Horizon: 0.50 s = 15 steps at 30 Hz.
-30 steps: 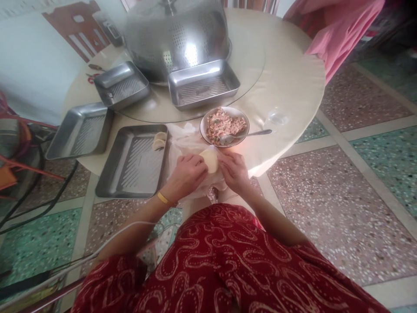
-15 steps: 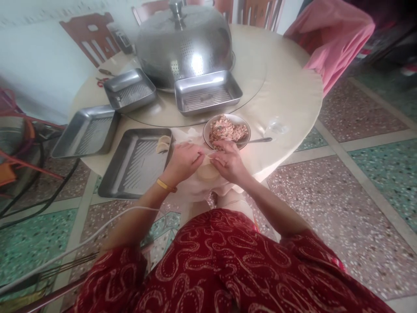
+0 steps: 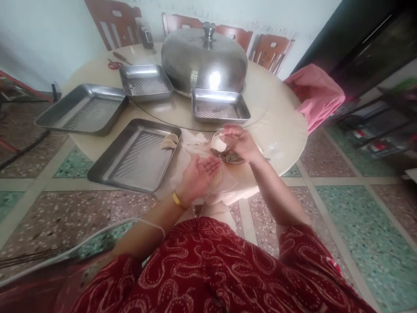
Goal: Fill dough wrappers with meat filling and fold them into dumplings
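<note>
Head view: trays [image 3: 137,154], domed cover [image 3: 204,56] around bowl [image 3: 232,157].

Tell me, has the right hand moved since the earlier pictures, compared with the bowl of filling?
Yes. The right hand went forward from the table edge, where it met the left hand, and is now over the bowl, holding a round wrapper.

**Wrapper lifted over the filling bowl**

I see a round, pale dumpling wrapper [image 3: 218,143] pinched at its edge by the fingertips of my right hand [image 3: 239,142], held tilted and slightly curled, off the table. Directly under that grip sits the bowl of filling [image 3: 230,156], mostly hidden by the hand, with dark minced mix showing. My left hand [image 3: 199,174] lies flat, palm up, fingers spread, below and to the left of the grip, over the remaining wrappers [image 3: 217,179].
</note>
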{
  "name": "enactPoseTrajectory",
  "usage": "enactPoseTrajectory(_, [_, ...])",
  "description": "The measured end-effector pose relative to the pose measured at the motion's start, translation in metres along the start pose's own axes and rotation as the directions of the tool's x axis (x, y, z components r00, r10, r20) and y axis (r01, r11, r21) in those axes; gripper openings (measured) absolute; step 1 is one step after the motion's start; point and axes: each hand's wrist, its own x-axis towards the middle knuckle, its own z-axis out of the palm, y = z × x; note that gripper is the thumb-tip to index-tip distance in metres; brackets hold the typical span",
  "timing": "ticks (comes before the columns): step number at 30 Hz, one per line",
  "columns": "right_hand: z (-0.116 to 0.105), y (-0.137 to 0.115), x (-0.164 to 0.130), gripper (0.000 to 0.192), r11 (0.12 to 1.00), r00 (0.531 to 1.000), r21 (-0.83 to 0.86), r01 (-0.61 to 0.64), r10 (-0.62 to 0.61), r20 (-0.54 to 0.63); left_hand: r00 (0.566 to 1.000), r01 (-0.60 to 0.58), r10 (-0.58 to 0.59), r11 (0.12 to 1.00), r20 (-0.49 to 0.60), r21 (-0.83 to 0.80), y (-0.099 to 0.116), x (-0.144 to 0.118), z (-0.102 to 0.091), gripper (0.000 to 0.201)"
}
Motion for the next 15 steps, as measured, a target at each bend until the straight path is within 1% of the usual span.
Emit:
enactPoseTrajectory(1, [0.0,-0.009,-0.004,0.012,0.997,0.998,-0.056,0.055,-0.055,0.005,0.999,0.046,-0.044,0.993,0.022,-0.109,0.003,0.003,0.004,0.054])
enactPoseTrajectory(2, [0.002,-0.018,-0.012,0.008,0.982,0.991,-0.135,0.135,-0.136,0.007,0.997,0.067,-0.059,0.977,0.043,-0.202,0.006,0.006,0.008,0.058])
enactPoseTrajectory(3, [0.004,-0.025,-0.022,0.005,0.947,0.972,-0.221,0.234,-0.234,0.027,0.996,0.072,-0.054,0.956,0.069,-0.284,0.011,0.008,0.012,0.061])
enactPoseTrajectory(4, [0.007,-0.031,-0.035,0.006,0.891,0.94,-0.304,0.336,-0.337,0.051,0.996,0.062,-0.032,0.932,0.088,-0.357,0.015,0.008,0.015,0.063])
enactPoseTrajectory(5, [0.011,-0.035,-0.049,0.01,0.826,0.898,-0.369,0.426,-0.435,0.062,0.995,0.049,-0.01,0.916,0.102,-0.397,0.019,0.007,0.018,0.064])
enactPoseTrajectory(7, [0.015,-0.039,-0.079,0.02,0.686,0.803,-0.475,0.551,-0.592,0.075,0.988,0.07,0.006,0.872,0.155,-0.484,0.023,0.001,0.022,0.066])
enactPoseTrajectory(8, [0.016,-0.04,-0.093,0.025,0.649,0.789,-0.521,0.554,-0.608,0.081,0.981,0.095,0.011,0.846,0.195,-0.525,0.023,-0.002,0.024,0.067])
enactPoseTrajectory(9, [0.016,-0.041,-0.106,0.028,0.631,0.787,-0.548,0.549,-0.611,0.086,0.972,0.118,0.018,0.824,0.233,-0.555,0.023,-0.006,0.025,0.068])
enactPoseTrajectory(10, [0.015,-0.042,-0.117,0.03,0.633,0.799,-0.563,0.53,-0.595,0.083,0.961,0.148,0.02,0.804,0.275,-0.576,0.021,-0.009,0.025,0.069])
enactPoseTrajectory(11, [0.013,-0.042,-0.125,0.031,0.652,0.821,-0.573,0.495,-0.568,0.063,0.951,0.174,0.02,0.79,0.31,-0.587,0.018,-0.011,0.026,0.07])
enactPoseTrajectory(13, [0.008,-0.041,-0.138,0.031,0.693,0.855,-0.594,0.408,-0.519,-0.018,0.934,0.228,-0.001,0.773,0.358,-0.593,0.012,-0.014,0.026,0.073])
enactPoseTrajectory(15, [-0.001,-0.034,-0.145,0.029,0.742,0.877,-0.612,0.273,-0.454,-0.16,0.93,0.267,-0.043,0.76,0.365,-0.592,0.005,-0.015,0.026,0.074])
